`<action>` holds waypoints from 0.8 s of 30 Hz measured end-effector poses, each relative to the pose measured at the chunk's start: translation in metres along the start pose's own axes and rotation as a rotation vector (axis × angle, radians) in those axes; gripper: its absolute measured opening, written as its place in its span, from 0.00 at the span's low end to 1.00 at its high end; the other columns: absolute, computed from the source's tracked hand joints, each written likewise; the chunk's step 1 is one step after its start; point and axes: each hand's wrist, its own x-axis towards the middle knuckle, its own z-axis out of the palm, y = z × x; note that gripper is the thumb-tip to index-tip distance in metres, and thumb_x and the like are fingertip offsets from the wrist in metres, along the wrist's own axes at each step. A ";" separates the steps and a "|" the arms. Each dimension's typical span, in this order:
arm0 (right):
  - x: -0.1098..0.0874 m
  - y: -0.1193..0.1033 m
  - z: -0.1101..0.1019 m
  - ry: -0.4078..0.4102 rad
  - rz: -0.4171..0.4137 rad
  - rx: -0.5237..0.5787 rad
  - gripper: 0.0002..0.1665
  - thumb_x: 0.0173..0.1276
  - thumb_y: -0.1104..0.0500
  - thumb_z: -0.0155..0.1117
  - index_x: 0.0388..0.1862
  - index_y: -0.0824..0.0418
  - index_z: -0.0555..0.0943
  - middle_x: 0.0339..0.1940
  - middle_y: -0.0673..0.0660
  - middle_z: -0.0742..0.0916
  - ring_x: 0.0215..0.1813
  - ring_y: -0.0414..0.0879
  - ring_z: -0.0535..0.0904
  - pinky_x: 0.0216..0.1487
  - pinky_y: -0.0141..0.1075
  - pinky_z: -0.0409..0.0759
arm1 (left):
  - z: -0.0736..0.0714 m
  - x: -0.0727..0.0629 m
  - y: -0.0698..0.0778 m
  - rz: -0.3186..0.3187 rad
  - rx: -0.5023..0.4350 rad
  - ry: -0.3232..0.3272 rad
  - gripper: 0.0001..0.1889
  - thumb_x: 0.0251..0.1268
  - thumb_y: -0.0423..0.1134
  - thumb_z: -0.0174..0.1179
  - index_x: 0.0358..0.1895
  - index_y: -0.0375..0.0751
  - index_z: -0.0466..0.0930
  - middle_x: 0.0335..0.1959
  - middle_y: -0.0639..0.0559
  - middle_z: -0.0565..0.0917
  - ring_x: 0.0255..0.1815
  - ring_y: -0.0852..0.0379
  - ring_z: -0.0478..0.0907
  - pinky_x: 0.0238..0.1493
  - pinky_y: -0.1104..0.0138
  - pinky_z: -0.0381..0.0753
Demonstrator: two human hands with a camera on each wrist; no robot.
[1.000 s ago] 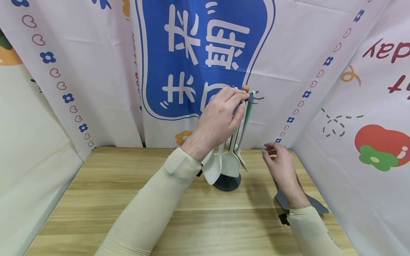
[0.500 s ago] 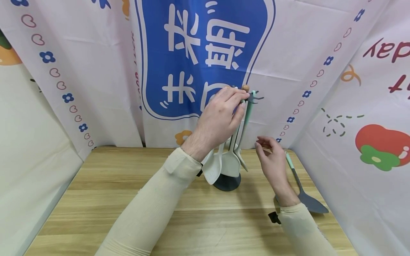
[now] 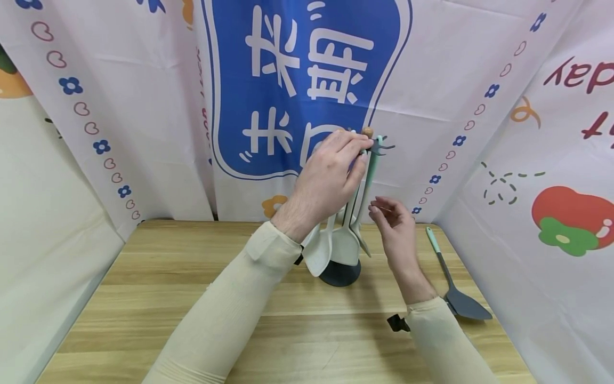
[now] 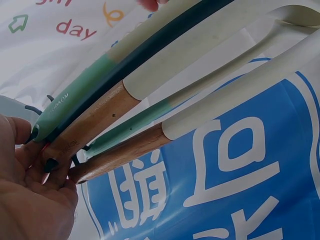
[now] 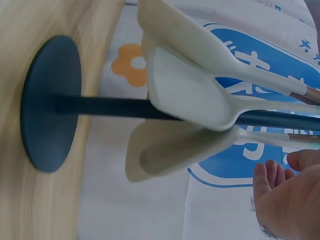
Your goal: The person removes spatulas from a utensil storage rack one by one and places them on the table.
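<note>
A dark utensil stand rises from a round base, hung with several cream-headed utensils, among them a turner and a spoon-like one. My left hand grips the stand's hooked top, where the handle ends meet. In the left wrist view, its fingertips reach the ends of mint-green handles and wooden handles. Just right of the hanging utensils, my right hand is raised with loosely bent fingers and nothing in it. The right wrist view has this hand below the handles.
A grey spatula with a mint-green handle lies on the wooden table near its right edge. Printed cloth hangs behind the table and along both sides, close to the back edge.
My right hand has moved left and away from the grey spatula, towards the hanging utensils, leaving the spatula in plain sight. My left hand and the stand stay as they were.
</note>
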 end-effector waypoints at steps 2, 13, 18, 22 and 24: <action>0.000 0.000 0.002 -0.020 0.018 0.031 0.21 0.92 0.64 0.67 0.77 0.66 0.81 0.66 0.53 0.89 0.65 0.42 0.89 0.72 0.28 0.90 | 0.000 0.000 0.000 -0.001 -0.001 -0.002 0.22 0.99 0.43 0.51 0.81 0.43 0.84 0.79 0.48 0.87 0.83 0.48 0.80 0.96 0.56 0.71; 0.001 0.002 0.015 -0.065 0.096 0.088 0.22 0.89 0.67 0.68 0.77 0.67 0.81 0.61 0.41 0.89 0.64 0.39 0.87 0.69 0.27 0.89 | 0.001 0.000 -0.001 0.004 -0.005 0.006 0.22 0.98 0.43 0.51 0.80 0.43 0.84 0.79 0.48 0.87 0.84 0.47 0.79 0.97 0.54 0.70; 0.000 0.004 0.016 -0.066 0.078 0.119 0.19 0.90 0.69 0.66 0.74 0.68 0.82 0.57 0.40 0.90 0.62 0.39 0.88 0.68 0.28 0.90 | 0.001 0.000 -0.001 0.005 -0.003 0.005 0.22 0.99 0.43 0.51 0.81 0.43 0.84 0.80 0.48 0.87 0.85 0.48 0.79 0.97 0.55 0.70; -0.001 0.001 0.015 -0.070 0.082 0.122 0.18 0.91 0.67 0.66 0.73 0.68 0.82 0.56 0.41 0.90 0.62 0.39 0.88 0.68 0.28 0.90 | 0.001 0.000 0.000 0.000 -0.005 0.005 0.22 0.99 0.43 0.51 0.81 0.44 0.84 0.80 0.48 0.87 0.85 0.48 0.79 0.97 0.54 0.70; -0.001 0.002 0.015 -0.066 0.082 0.128 0.18 0.90 0.68 0.66 0.73 0.69 0.82 0.55 0.41 0.91 0.61 0.39 0.88 0.68 0.28 0.90 | 0.001 0.000 0.000 0.000 -0.004 0.005 0.22 0.99 0.43 0.51 0.81 0.44 0.84 0.80 0.48 0.87 0.85 0.48 0.79 0.97 0.54 0.70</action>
